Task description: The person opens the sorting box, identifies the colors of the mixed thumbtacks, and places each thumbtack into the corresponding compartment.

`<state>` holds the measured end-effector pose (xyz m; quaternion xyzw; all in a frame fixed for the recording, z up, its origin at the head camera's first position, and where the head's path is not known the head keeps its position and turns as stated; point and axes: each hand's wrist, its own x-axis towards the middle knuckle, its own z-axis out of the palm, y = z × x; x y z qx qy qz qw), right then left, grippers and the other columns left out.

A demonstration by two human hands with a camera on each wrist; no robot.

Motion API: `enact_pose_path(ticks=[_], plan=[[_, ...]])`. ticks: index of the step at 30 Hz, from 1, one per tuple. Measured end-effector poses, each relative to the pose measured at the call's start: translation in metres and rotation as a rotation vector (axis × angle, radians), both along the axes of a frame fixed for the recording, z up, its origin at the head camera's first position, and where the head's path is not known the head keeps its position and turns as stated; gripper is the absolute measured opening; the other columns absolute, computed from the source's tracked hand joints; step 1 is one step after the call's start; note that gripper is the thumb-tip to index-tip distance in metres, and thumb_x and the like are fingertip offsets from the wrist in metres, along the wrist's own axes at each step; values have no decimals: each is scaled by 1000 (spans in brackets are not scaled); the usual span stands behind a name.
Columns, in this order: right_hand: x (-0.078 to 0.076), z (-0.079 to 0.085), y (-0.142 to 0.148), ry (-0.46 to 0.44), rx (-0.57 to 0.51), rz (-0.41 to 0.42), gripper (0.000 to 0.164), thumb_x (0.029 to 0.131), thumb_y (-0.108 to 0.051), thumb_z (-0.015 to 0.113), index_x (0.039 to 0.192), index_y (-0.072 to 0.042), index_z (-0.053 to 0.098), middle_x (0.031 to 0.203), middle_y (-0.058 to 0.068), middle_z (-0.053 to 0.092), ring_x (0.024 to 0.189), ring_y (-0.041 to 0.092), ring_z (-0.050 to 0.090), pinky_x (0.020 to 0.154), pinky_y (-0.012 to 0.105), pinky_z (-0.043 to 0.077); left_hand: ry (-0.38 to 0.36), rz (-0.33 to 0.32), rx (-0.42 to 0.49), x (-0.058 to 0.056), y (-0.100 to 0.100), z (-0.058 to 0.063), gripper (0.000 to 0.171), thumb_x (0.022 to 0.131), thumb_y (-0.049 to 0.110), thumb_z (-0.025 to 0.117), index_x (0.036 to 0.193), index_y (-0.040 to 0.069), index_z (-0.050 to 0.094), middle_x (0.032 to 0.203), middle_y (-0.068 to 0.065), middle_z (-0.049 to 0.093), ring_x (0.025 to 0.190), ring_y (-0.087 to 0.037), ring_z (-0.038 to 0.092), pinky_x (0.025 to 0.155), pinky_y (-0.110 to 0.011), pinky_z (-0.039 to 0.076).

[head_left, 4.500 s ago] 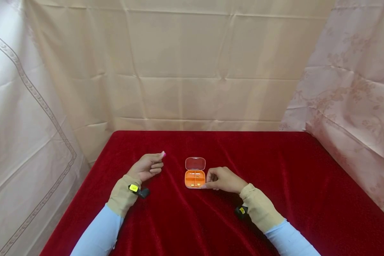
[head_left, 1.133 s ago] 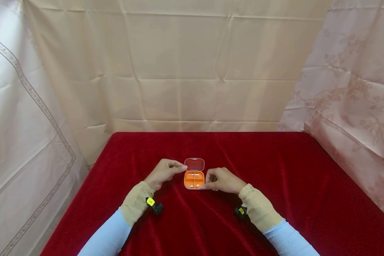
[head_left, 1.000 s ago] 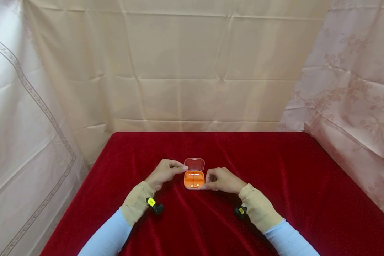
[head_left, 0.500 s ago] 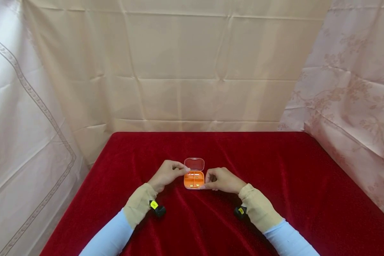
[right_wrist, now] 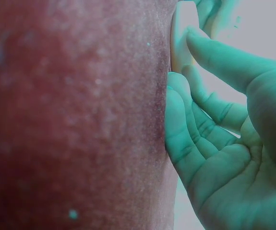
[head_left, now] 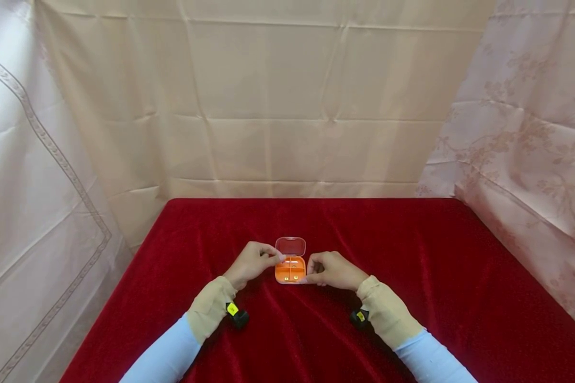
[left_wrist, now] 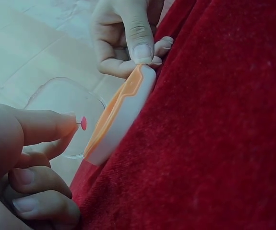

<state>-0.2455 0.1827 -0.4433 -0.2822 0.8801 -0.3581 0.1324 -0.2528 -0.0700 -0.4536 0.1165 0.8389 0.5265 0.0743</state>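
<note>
An orange-and-white pill box, split into compartments, sits on the red cloth with its clear lid raised at the back. Small gold-coloured pieces lie in its front compartments, and another small piece shows at the back right. My left hand pinches a pink disc-headed pin by its thin metal shaft, over the box's back left compartment. The pink head points towards the box in the left wrist view. With thumb and fingers, my right hand grips the box's front right corner.
Red velvet cloth covers the table, with soft folds around the box. A beige curtain hangs behind the table's far edge. Pale curtains close off both sides.
My left hand has come from the far left, with the pink pin, to the box's left side, then slid slightly right and nearer over its back left compartment. My right hand keeps its grip.
</note>
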Motion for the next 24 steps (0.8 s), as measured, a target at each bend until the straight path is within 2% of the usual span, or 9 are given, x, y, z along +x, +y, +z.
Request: enact_pose_path(ticks=[11, 17, 24], plan=[[-1, -1, 0, 10, 8, 7, 25, 85, -34, 75, 82, -13, 62, 70, -3, 60, 61, 11, 58, 55, 27, 49, 6, 11, -20, 1, 1, 0, 13, 87, 24, 74, 93, 13, 76, 96, 2, 66, 90, -17, 48, 79, -29, 41], [1, 1, 0, 2, 9, 3, 25, 85, -34, 75, 82, -13, 62, 69, -2, 60, 61, 11, 57, 55, 27, 48, 15, 0, -31, 1, 1, -2, 13, 87, 26, 74, 92, 14, 76, 82, 1, 58, 76, -16, 42, 64, -27, 36], [1, 1, -1, 12, 6, 10, 25, 85, -33, 75, 82, -13, 62, 70, -2, 60, 60, 11, 57, 55, 27, 49, 25, -2, -36, 2, 2, -2, 14, 86, 29, 75, 91, 16, 75, 76, 2, 52, 71, -15, 40, 60, -27, 34]])
